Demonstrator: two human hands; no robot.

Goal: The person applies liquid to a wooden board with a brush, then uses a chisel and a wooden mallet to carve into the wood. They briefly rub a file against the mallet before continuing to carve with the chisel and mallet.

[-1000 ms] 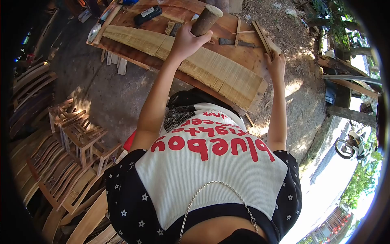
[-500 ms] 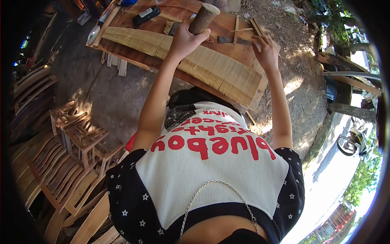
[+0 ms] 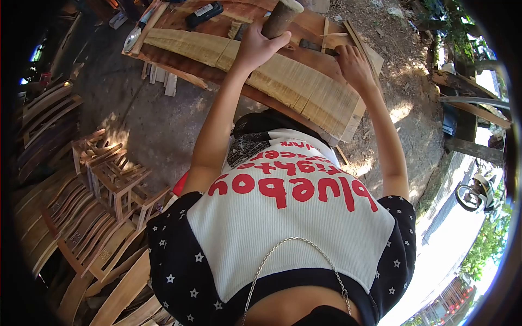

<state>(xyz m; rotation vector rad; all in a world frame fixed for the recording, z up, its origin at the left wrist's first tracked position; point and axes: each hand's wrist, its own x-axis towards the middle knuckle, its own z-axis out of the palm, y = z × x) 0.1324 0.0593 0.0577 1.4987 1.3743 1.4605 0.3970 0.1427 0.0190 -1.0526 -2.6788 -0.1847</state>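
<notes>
My left hand (image 3: pixel 256 49) is wrapped round a thick, round wooden club (image 3: pixel 279 22) with a pale cut end, held above the workbench (image 3: pixel 190 57). Under that wrist lies a long, pale, slightly curved wooden board (image 3: pixel 293 81) along the near edge, with cut lines across it. Over at the bench's right side, the curled fingers of my right hand (image 3: pixel 353 64) close on the end of a dark, flat bar-like tool (image 3: pixel 314 46). A thin wooden strip (image 3: pixel 325 32) crosses that tool. The fingertips are partly hidden.
A dark box-shaped object (image 3: pixel 204 14) sits at the back of the bench. A wooden bar (image 3: pixel 145 30) lies at its left end. Wooden chair frames (image 3: pixel 117 185) and curved wooden pieces (image 3: pixel 81 217) fill the lower left. A motorcycle (image 3: pixel 476 193) stands far right.
My right hand has come down from above the bench onto the end of the dark tool. The left hand still holds the club. The whole view has shifted slightly.
</notes>
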